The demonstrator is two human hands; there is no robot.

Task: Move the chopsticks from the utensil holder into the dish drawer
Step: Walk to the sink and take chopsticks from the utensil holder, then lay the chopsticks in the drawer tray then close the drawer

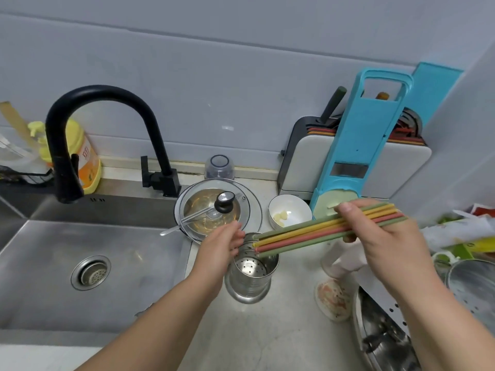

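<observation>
Head view: grey tiled wall, steel counter [281,311] with a brushed steel sink [88,266] at left, black matte gooseneck faucet [107,135] over it. Yellow bottle [85,156] behind the faucet had an orange label, text too blurred to read. No other writing legible.

Right hand [383,236] was closed around a bundle of chopsticks [316,231], thumb on top, sticks near horizontal, tips pointing left over the holder. Sticks were slim, matte, in green, yellow and salmon red; count unclear.

Utensil holder [251,274] was a shiny ribbed steel cylinder, perforated base visible inside, standing on the counter right of the sink. Left hand [222,250] gripped its rim and left wall.

Nearby: round glass lid [211,210] with black knob, white bowl [289,212], turquoise plastic slicer [359,156] leaning upright.
</observation>
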